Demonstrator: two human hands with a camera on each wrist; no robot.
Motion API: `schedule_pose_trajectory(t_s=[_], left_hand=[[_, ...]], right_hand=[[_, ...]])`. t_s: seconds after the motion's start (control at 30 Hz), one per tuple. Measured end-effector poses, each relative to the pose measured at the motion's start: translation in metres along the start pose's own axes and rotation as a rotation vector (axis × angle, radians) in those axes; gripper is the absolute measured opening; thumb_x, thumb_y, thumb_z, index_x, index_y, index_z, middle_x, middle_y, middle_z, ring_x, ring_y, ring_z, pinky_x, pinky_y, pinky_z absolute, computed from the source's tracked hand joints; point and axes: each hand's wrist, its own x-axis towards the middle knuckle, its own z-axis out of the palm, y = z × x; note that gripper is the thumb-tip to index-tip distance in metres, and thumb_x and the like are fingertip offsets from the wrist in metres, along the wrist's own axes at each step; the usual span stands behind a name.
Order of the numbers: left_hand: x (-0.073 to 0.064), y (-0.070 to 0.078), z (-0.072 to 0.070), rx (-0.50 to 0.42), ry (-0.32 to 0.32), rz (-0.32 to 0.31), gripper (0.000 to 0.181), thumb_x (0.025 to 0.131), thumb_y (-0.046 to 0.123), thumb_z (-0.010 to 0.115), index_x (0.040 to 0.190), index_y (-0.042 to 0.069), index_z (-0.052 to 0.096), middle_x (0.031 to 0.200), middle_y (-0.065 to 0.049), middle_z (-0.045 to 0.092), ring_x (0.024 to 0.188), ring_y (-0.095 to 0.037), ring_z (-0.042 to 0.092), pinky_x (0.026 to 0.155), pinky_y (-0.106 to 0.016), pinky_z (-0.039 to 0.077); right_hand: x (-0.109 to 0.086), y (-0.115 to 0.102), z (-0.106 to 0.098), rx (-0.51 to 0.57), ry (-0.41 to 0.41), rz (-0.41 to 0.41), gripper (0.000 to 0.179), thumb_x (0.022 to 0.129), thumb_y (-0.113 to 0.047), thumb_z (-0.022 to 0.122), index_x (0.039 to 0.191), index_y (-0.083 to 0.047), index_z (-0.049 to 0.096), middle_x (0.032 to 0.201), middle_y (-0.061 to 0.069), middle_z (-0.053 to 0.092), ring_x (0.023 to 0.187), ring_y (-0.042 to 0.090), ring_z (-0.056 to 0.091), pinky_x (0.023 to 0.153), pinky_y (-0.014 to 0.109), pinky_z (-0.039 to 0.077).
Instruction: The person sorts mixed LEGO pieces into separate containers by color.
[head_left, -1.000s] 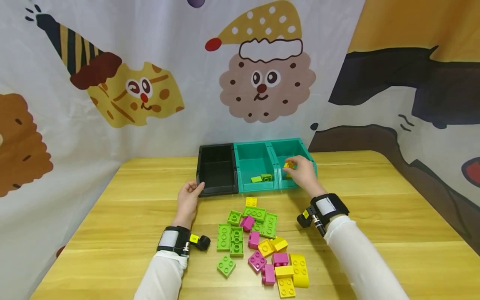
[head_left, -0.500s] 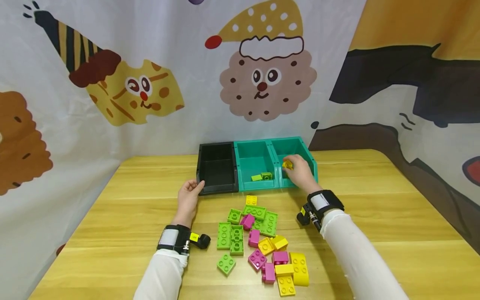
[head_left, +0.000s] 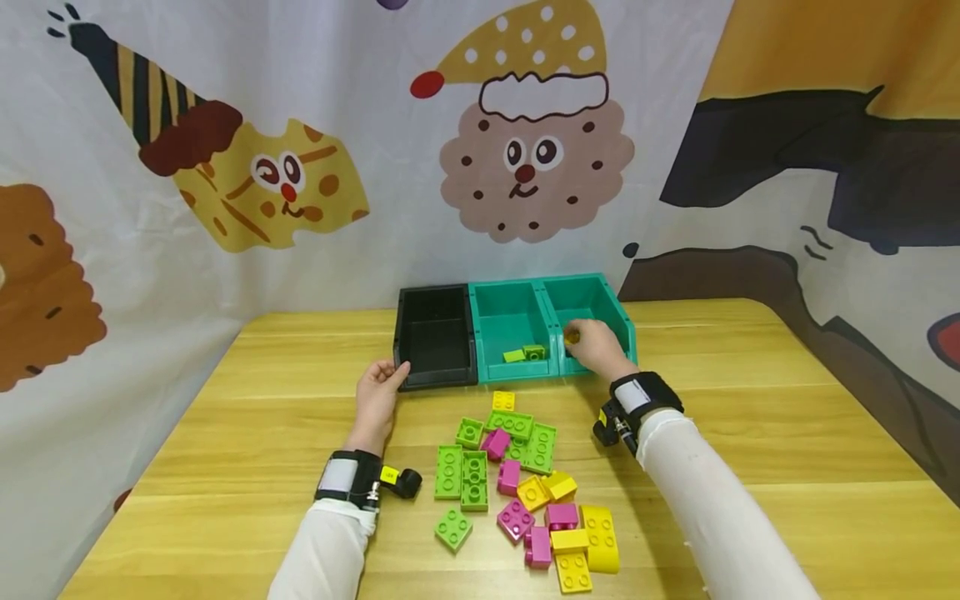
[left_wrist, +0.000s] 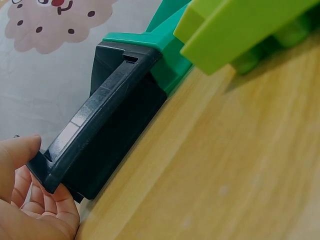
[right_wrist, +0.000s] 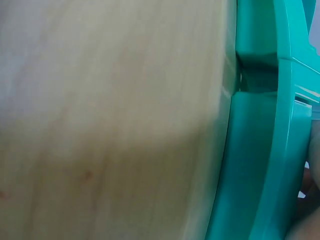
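Note:
My left hand (head_left: 377, 402) grips the front left corner of a black bin (head_left: 441, 379), thumb on the rim and fingers beneath, as the left wrist view shows. Inside the right-hand teal bin (head_left: 624, 333), my right hand (head_left: 600, 347) pinches a small yellow toy brick (head_left: 572, 337), mostly hidden by the fingers. Beside it, the middle teal bin (head_left: 512, 372) contains a few lime green bricks (head_left: 533, 352). In the right wrist view, the teal bin's front wall (right_wrist: 282, 165) covers most of that hand.
Loose bricks lie on the wooden table (head_left: 247, 450) in front of the bins: green bricks (head_left: 448, 472), pink bricks (head_left: 516, 520) and yellow bricks (head_left: 600, 539). One yellow brick (head_left: 503, 401) lies close to the bins. A patterned cloth (head_left: 337, 275) hangs behind the table.
My right hand has shifted slightly left and lower within the right teal bin, and less of the yellow brick shows. The left hand keeps its hold on the black bin.

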Motion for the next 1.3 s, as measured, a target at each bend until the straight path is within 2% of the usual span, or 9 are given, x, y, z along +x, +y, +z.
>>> schedule_pose_trajectory(t_s=[0.2, 0.33, 0.43, 0.53, 0.63, 0.9, 1.07, 1.3], left_hand=[[-0.001, -0.001, 0.0, 0.002, 0.008, -0.001, 0.015, 0.087, 0.01, 0.067, 0.09, 0.005, 0.054, 0.082, 0.003, 0.042, 0.079, -0.01, 0.041, 0.065, -0.017, 0.037], [0.0, -0.001, 0.001, 0.008, 0.009, 0.003, 0.015, 0.087, 0.01, 0.067, 0.09, 0.005, 0.054, 0.081, 0.003, 0.042, 0.079, -0.009, 0.042, 0.065, -0.017, 0.037], [0.0, -0.001, 0.001, 0.015, 0.006, 0.003, 0.015, 0.088, 0.01, 0.067, 0.091, 0.004, 0.054, 0.081, 0.003, 0.042, 0.079, -0.009, 0.041, 0.065, -0.017, 0.037], [0.0, -0.001, 0.0, 0.013, 0.002, 0.002, 0.015, 0.088, 0.01, 0.067, 0.091, 0.004, 0.054, 0.082, 0.003, 0.042, 0.079, -0.01, 0.041, 0.065, -0.018, 0.036], [-0.002, 0.001, 0.0, 0.011, 0.001, -0.004, 0.015, 0.088, 0.011, 0.067, 0.091, 0.005, 0.054, 0.082, 0.003, 0.041, 0.079, -0.01, 0.041, 0.065, -0.018, 0.036], [-0.002, 0.004, 0.0, 0.008, -0.008, -0.01, 0.016, 0.088, 0.012, 0.067, 0.092, 0.005, 0.054, 0.083, 0.003, 0.041, 0.08, -0.01, 0.04, 0.065, -0.018, 0.036], [-0.002, 0.004, 0.0, 0.011, -0.006, -0.014, 0.015, 0.088, 0.012, 0.067, 0.092, 0.006, 0.054, 0.083, 0.004, 0.042, 0.081, -0.01, 0.04, 0.066, -0.018, 0.037], [-0.002, 0.003, 0.0, 0.016, -0.003, -0.011, 0.015, 0.088, 0.012, 0.067, 0.092, 0.006, 0.054, 0.083, 0.003, 0.042, 0.081, -0.01, 0.041, 0.066, -0.018, 0.037]], right_hand=[[0.0, 0.001, -0.002, -0.068, -0.055, 0.018, 0.024, 0.093, -0.013, 0.058, 0.11, 0.0, 0.066, 0.113, 0.021, 0.065, 0.108, 0.039, 0.058, 0.088, 0.049, 0.047], [-0.001, 0.003, -0.003, -0.168, -0.102, 0.017, 0.028, 0.097, -0.019, 0.05, 0.111, -0.002, 0.068, 0.111, 0.019, 0.066, 0.107, 0.041, 0.055, 0.086, 0.051, 0.045], [-0.002, 0.004, -0.004, -0.243, -0.135, -0.01, 0.033, 0.1, -0.021, 0.044, 0.115, -0.002, 0.066, 0.114, 0.019, 0.065, 0.11, 0.042, 0.052, 0.091, 0.053, 0.04], [-0.004, 0.006, -0.003, -0.264, -0.144, -0.035, 0.036, 0.1, -0.021, 0.041, 0.12, 0.0, 0.062, 0.121, 0.021, 0.062, 0.116, 0.042, 0.049, 0.098, 0.054, 0.035], [-0.005, 0.008, -0.003, -0.211, -0.109, -0.053, 0.037, 0.1, -0.02, 0.042, 0.124, 0.002, 0.059, 0.126, 0.022, 0.058, 0.121, 0.043, 0.045, 0.102, 0.055, 0.032], [-0.013, 0.012, -0.015, 0.027, 0.061, -0.141, 0.026, 0.096, -0.012, 0.052, 0.111, 0.004, 0.065, 0.122, 0.026, 0.058, 0.12, 0.044, 0.046, 0.103, 0.056, 0.033], [-0.019, 0.01, -0.023, 0.118, 0.087, -0.14, 0.025, 0.097, -0.012, 0.052, 0.111, 0.004, 0.064, 0.124, 0.025, 0.055, 0.121, 0.043, 0.045, 0.102, 0.056, 0.035], [-0.038, 0.002, -0.028, 0.193, 0.079, -0.133, 0.026, 0.097, -0.014, 0.052, 0.113, 0.003, 0.064, 0.128, 0.024, 0.053, 0.123, 0.042, 0.045, 0.102, 0.056, 0.035]])
